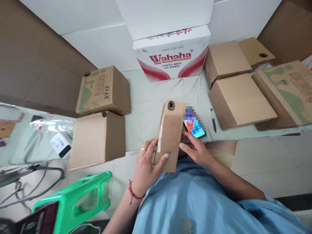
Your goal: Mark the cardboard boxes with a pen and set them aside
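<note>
A small brown cardboard box (170, 130) stands on end and tilted at the table's front edge, with a taped strip down its left side and a dark-ringed hole near its top. My left hand (151, 162) is closed on its lower left part, thumb across the front face, other fingers along the left side. At the box's right edge is my right hand (197, 150), its thumb and forefinger apart and their tips at the edge. Its other fingers are partly hidden. Just beyond it lies a phone (194, 125) with a lit screen, partly blurred out.
A black pen (213, 120) lies right of the phone. Several cartons stand around, including a plain box (242, 99), a green-printed box (97, 89) and a white Wahaha carton (173, 57) at the back. A green stool (80, 198) stands at lower left, near a plastic bottle (55, 124).
</note>
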A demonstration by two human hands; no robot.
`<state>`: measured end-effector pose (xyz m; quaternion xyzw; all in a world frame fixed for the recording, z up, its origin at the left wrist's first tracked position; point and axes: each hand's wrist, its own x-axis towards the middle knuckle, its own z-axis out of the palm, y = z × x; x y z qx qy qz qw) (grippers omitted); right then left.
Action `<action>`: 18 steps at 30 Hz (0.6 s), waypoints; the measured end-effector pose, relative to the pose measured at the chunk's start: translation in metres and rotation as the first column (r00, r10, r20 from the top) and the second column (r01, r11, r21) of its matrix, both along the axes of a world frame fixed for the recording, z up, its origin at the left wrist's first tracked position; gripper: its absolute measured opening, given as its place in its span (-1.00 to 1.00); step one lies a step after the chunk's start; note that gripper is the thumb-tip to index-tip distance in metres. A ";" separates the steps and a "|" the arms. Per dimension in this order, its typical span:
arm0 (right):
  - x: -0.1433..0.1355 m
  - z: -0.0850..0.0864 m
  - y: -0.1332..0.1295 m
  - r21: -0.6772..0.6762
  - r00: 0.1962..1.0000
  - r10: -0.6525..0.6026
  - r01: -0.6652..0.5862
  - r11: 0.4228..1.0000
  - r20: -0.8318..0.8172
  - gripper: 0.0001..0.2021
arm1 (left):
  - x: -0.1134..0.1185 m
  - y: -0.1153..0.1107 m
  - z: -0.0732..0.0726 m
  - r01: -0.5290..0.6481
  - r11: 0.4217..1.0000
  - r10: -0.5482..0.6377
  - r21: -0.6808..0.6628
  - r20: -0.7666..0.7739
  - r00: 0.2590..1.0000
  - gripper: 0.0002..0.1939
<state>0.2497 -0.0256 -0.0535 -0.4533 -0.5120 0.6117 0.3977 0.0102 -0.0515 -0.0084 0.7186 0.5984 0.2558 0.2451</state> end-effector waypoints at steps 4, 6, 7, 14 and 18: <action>-0.011 -0.019 -0.010 -0.135 0.997 0.074 -0.076 0.988 -0.016 -0.33 | 0.002 0.004 -0.007 -0.112 0.990 0.121 -0.086 0.107 0.987 -0.47; -0.013 -0.020 -0.012 -0.163 0.994 0.101 -0.106 0.981 -0.043 -0.26 | -0.002 0.003 -0.012 -0.112 0.983 0.137 -0.144 0.174 0.975 -0.46; -0.013 -0.019 -0.013 -0.161 0.992 0.106 -0.115 0.980 -0.062 -0.25 | -0.005 0.001 -0.014 -0.087 0.982 0.122 -0.167 0.211 0.970 -0.45; -0.010 -0.010 -0.012 -0.119 0.946 0.040 -0.083 0.989 -0.323 -0.31 | -0.020 -0.013 -0.021 0.122 0.982 -0.147 0.145 0.178 0.973 -0.20; -0.011 -0.014 -0.015 -0.142 0.906 -0.026 -0.038 0.989 -0.423 -0.43 | -0.009 -0.016 -0.013 0.177 0.941 -0.229 0.288 0.158 0.961 -0.16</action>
